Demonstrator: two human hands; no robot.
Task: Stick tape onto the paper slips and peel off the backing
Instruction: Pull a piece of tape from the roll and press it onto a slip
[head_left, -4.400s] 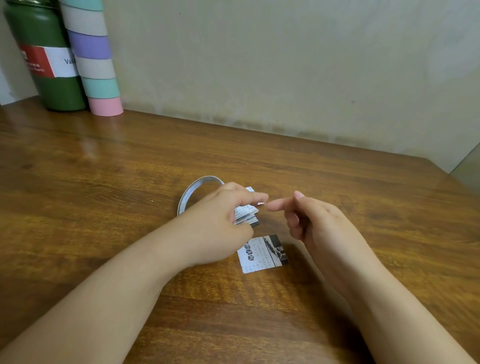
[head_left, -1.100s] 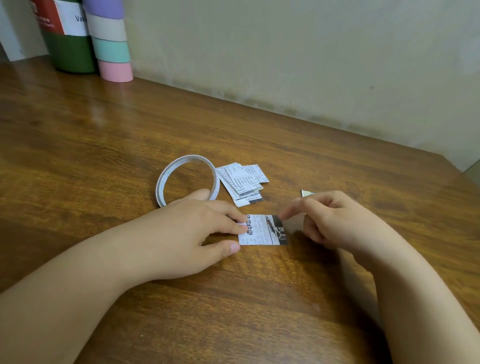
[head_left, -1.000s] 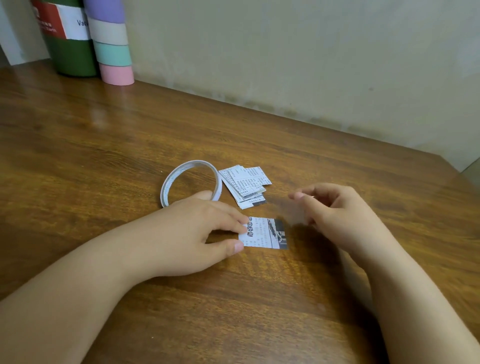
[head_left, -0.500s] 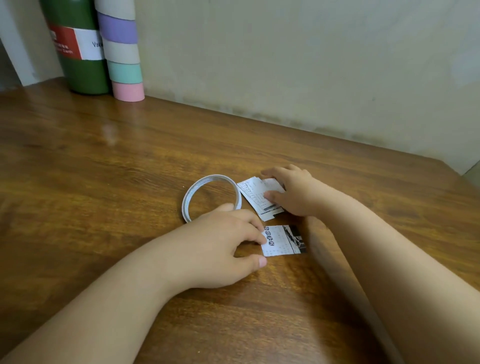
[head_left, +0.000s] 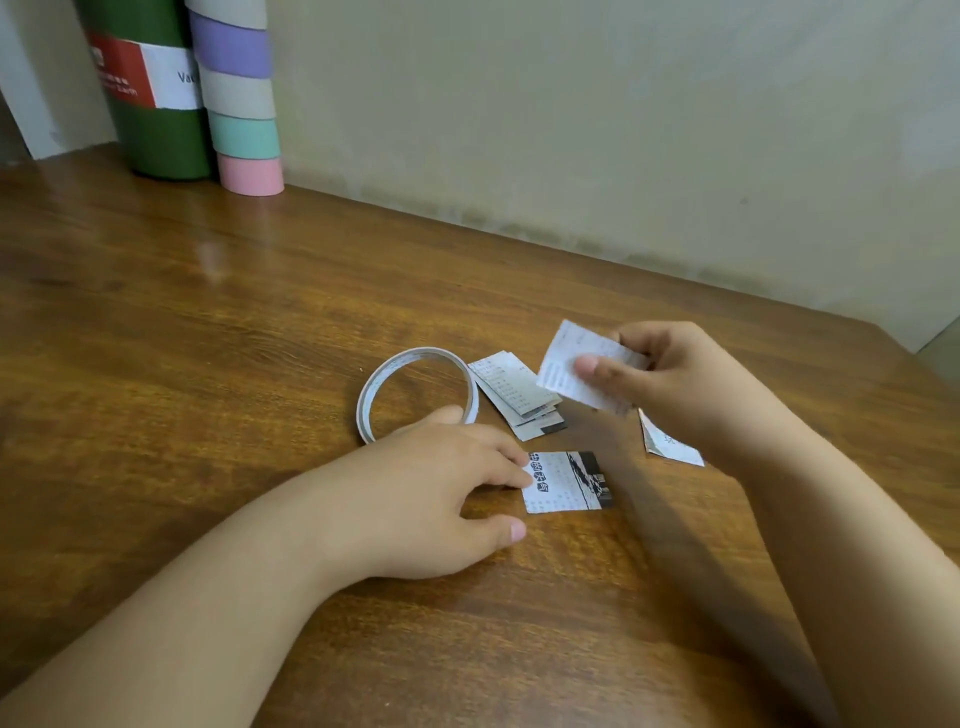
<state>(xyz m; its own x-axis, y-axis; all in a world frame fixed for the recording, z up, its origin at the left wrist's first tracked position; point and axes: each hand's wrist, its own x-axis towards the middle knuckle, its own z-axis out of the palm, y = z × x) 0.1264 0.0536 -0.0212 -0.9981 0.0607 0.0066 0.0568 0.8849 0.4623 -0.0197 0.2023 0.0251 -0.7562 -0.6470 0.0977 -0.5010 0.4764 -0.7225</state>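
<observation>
Right hand (head_left: 670, 384) pinches a raised paper slip (head_left: 576, 371) above the slip stack (head_left: 519, 397); left hand (head_left: 436, 493) fingertips press the printed slip (head_left: 569, 483) onto the table (head_left: 208, 338).

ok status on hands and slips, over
Right hand pinches one slip above the table. Left hand fingertips pin the printed slip. Tape roll beside the stack; path clear.

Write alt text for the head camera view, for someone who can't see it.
The right hand lifts one paper slip above a small pile of slips while the left hand touches a printed slip beside a tape roll on a wooden table.
</observation>
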